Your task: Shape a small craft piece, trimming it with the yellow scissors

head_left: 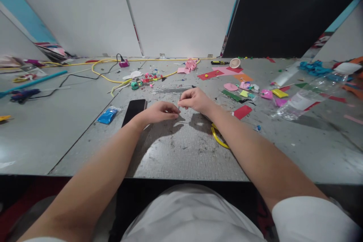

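We hold our two hands near each other at the centre of the frame, above the grey table (181,162). Our right hand (196,100) pinches a thin strand (179,108), which stands in the narrow gap between the hands. Our left hand (161,113) brings its fingertips up beside the strand's lower end; we cannot tell whether they grip it. Just beyond, a bundle of thin clear strips (168,90) lies flat. Left of centre we see a dark phone (134,110) beside our left wrist and a blue packet (108,115). Right of centre, a yellow loop (217,138) lies partly hidden by our right forearm, near a red piece (242,112); a clear bottle (302,102) leans toward the right edge.
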Action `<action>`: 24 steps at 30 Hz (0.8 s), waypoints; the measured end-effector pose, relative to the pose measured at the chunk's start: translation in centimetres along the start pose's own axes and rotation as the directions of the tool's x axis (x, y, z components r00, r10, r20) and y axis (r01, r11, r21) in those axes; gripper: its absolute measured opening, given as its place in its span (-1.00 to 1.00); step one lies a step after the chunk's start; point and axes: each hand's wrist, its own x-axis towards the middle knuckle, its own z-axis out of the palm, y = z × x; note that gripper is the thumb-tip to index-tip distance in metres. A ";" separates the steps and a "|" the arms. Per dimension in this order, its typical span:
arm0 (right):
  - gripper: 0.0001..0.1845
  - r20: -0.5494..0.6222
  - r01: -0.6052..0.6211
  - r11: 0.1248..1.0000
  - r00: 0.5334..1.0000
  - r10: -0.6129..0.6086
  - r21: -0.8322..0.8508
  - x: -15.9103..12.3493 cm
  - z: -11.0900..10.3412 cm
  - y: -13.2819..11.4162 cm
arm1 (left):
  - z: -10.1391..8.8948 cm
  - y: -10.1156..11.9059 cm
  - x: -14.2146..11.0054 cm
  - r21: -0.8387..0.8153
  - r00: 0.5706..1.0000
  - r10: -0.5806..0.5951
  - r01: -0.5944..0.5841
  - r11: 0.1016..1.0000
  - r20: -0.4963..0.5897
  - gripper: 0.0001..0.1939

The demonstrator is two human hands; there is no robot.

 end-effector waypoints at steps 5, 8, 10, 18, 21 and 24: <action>-0.83 -0.011 -0.004 1.000 1.000 0.004 -0.025 0.1 0.2 0.5 | 0.2 0.2 -0.1 -0.036 0.998 -0.004 0.002 0.999 -0.060 -0.71; -0.85 -0.014 -0.033 0.997 0.999 0.032 -0.073 0.1 0.4 0.7 | 0.3 0.0 0.1 -0.062 0.998 0.011 -0.015 0.998 -0.063 -0.72; -0.85 -0.016 -0.037 0.995 0.999 0.036 -0.092 0.0 0.6 0.7 | 0.4 -0.2 0.2 -0.061 0.998 0.026 -0.030 0.998 -0.058 -0.72; -0.85 -0.010 -0.023 0.995 1.000 0.022 -0.094 0.1 0.8 1.0 | 0.7 -0.9 0.5 -0.077 0.998 0.055 -0.056 0.995 -0.013 -0.77; -0.85 -0.001 -0.026 0.996 1.000 0.026 -0.088 0.1 0.8 0.9 | 0.6 -1.1 0.5 -0.068 0.997 0.071 -0.070 0.995 0.001 -0.78; -0.85 -0.010 -0.033 0.996 0.999 0.032 -0.084 0.1 0.8 0.9 | 0.6 -1.2 0.5 -0.041 0.996 0.087 -0.086 0.995 0.013 -0.80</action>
